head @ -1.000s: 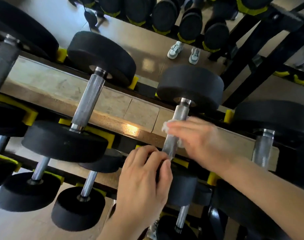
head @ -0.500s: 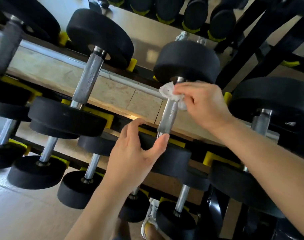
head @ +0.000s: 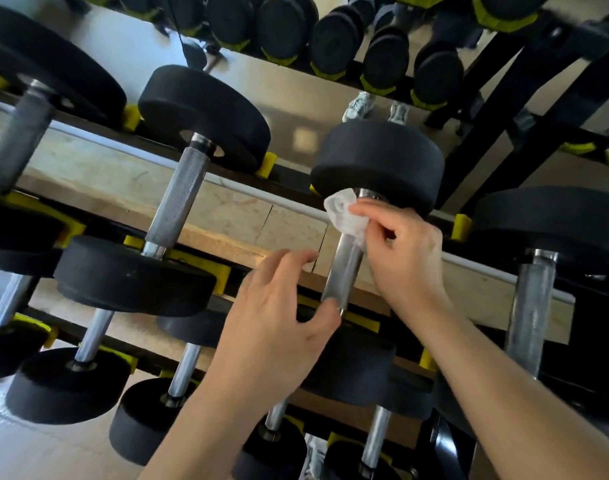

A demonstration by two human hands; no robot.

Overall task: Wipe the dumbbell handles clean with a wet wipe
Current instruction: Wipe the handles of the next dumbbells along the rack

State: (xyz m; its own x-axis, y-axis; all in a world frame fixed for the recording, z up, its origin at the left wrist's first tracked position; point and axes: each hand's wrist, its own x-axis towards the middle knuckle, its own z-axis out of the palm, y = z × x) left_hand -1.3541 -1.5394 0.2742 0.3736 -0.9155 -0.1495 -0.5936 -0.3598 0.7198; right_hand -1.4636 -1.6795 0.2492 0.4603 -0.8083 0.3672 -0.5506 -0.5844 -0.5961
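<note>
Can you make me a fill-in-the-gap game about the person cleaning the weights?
1. The right hand presses a white ____ against the metal handle.
2. The wipe sits at the far end of the handle, right under the round ____ weight head.
3. The left hand is open, and its ____ touches the handle's near end.

Missing words: wipe; black; thumb

My right fingers (head: 375, 216) press the wipe (head: 344, 213) onto the handle (head: 344, 271) just below the far weight (head: 379, 161); my left thumb (head: 325, 313) touches the handle's near end.
</note>
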